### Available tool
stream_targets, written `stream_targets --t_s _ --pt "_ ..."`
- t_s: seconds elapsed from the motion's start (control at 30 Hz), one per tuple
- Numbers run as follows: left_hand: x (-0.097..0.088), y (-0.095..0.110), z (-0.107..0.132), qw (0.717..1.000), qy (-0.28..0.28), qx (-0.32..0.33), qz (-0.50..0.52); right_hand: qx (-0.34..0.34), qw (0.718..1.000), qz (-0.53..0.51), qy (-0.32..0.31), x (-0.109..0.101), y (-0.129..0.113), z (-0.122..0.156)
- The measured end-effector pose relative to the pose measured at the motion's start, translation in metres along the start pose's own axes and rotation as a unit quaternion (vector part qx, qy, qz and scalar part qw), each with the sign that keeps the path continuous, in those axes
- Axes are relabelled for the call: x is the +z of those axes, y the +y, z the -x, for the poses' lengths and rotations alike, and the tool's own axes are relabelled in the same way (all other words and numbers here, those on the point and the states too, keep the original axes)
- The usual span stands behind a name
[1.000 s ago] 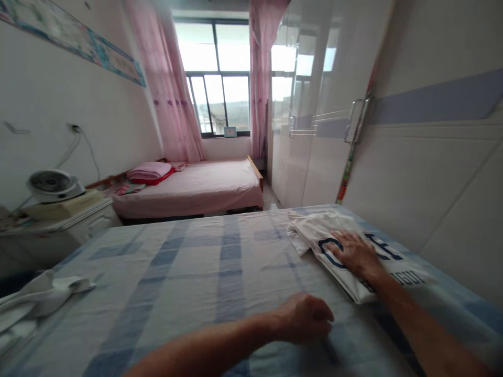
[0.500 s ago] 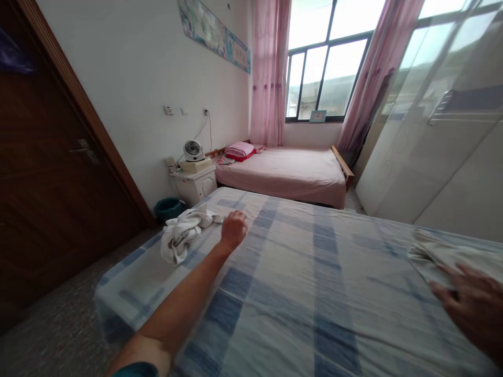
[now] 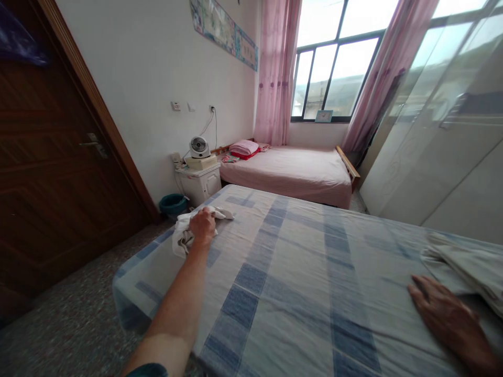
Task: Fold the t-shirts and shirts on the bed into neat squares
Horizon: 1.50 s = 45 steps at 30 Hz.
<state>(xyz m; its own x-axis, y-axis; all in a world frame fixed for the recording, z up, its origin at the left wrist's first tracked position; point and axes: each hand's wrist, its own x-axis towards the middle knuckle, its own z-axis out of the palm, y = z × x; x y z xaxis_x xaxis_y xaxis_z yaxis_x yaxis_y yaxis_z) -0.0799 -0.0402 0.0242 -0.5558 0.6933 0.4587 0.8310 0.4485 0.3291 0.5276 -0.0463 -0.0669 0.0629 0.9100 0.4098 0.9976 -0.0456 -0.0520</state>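
- The brown door (image 3: 58, 173) fills the left of the frame, with speckled floor (image 3: 78, 324) in front of it running to the lower left corner.
- A teal bin (image 3: 173, 204) stands on the floor just off the bed's corner. Right of it is a white nightstand (image 3: 202, 183) with a small fan (image 3: 199, 146) on top.
- The crumpled white cloth (image 3: 183, 238) lies left of centre, near the left edge of the checked bed (image 3: 283, 293). Its long axis runs from lower left to upper right, and a loose tail points right across the sheet.
- The left hand (image 3: 203, 226) reaches in from the bottom edge and sits on top of the cloth, knuckles up, fingers curled down into the fabric and closed on it.
- Left of the cloth the sheet ends just beside it and drops to the floor. To its right the blue-and-white sheet lies flat and bare across the middle of the frame.
- A pink bed (image 3: 291, 173) stands in the upper centre under the window (image 3: 334, 73), a narrow gap away from the checked bed.
- A folded pale garment (image 3: 467, 259) lies at the right edge, its long side slanting down to the right.
- The right hand (image 3: 446, 314) lies palm down at lower right, fingers spread and pointing to the upper left, holding nothing. It is just beside the garment, but whether they touch cannot be told.
- The two hands are well apart.
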Motion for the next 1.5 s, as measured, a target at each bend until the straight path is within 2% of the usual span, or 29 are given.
stream_targets --t_s 0.1,0.17,0.2,0.27,0.33,0.4,0.5,0.57,0.6,0.67,0.73,0.77,0.9,1.0,1.1,1.23,1.37,1.43,1.5 --pt "-0.017 0.028 -0.001 0.985 0.025 -0.005 0.169 -0.005 1.000 -0.003 -0.011 -0.003 -0.007 0.003" --pt "-0.034 0.059 0.004 0.962 0.026 0.039 0.267 -0.005 1.000 -0.011 -0.011 -0.005 -0.010 0.005" --pt "-0.043 0.077 0.010 0.947 0.017 0.068 0.313 -0.007 1.000 -0.015 -0.011 -0.007 -0.012 0.005" --pt "-0.062 0.115 0.025 0.885 -0.017 0.126 0.449 -0.010 1.000 -0.022 -0.007 -0.010 -0.014 0.006" --pt "-0.075 0.151 0.046 0.812 -0.068 0.171 0.554 -0.010 1.000 -0.029 0.000 -0.013 -0.017 0.007" --pt "-0.077 0.182 0.069 0.758 -0.156 0.222 0.593 -0.006 0.999 -0.034 0.004 -0.015 -0.019 0.009" --pt "-0.054 0.209 0.103 0.717 -0.308 0.308 0.544 -0.004 0.999 -0.046 -0.005 -0.018 -0.021 0.012" --pt "-0.029 0.212 0.120 0.726 -0.357 0.353 0.470 -0.006 0.998 -0.069 -0.014 -0.020 -0.021 0.013" --pt "-0.017 0.210 0.125 0.746 -0.353 0.369 0.427 -0.007 0.996 -0.087 -0.017 -0.022 -0.020 0.013" --pt "0.001 0.201 0.127 0.802 -0.306 0.387 0.337 -0.010 0.991 -0.132 -0.017 -0.027 -0.021 0.013" --pt "0.007 0.187 0.119 0.835 -0.277 0.401 0.256 -0.022 0.983 -0.184 -0.014 -0.032 -0.024 0.013" --pt "0.005 0.180 0.112 0.835 -0.293 0.409 0.222 -0.034 0.978 -0.207 -0.012 -0.035 -0.026 0.013" --pt "-0.018 0.160 0.086 0.789 -0.423 0.429 0.124 -0.106 0.957 -0.268 -0.016 -0.047 -0.047 0.016" --pt "-0.029 0.157 0.080 0.787 -0.446 0.420 0.072 -0.161 0.947 -0.275 -0.040 -0.053 -0.065 0.022" --pt "-0.027 0.160 0.083 0.805 -0.429 0.407 0.034 -0.199 0.946 -0.248 -0.069 -0.053 -0.076 0.026" --pt "-0.015 0.164 0.088 0.820 -0.394 0.414 0.039 -0.194 0.953 -0.227 -0.054 -0.049 -0.080 0.029" --pt "-0.011 0.170 0.089 0.817 -0.367 0.434 0.093 -0.194 0.954 -0.227 -0.034 -0.047 -0.081 0.027" --pt "-0.014 0.174 0.090 0.825 -0.336 0.426 0.155 -0.195 0.951 -0.238 -0.020 -0.049 -0.081 0.025" --pt "-0.019 0.178 0.089 0.833 -0.291 0.406 0.237 -0.165 0.952 -0.257 0.013 -0.053 -0.080 0.023"
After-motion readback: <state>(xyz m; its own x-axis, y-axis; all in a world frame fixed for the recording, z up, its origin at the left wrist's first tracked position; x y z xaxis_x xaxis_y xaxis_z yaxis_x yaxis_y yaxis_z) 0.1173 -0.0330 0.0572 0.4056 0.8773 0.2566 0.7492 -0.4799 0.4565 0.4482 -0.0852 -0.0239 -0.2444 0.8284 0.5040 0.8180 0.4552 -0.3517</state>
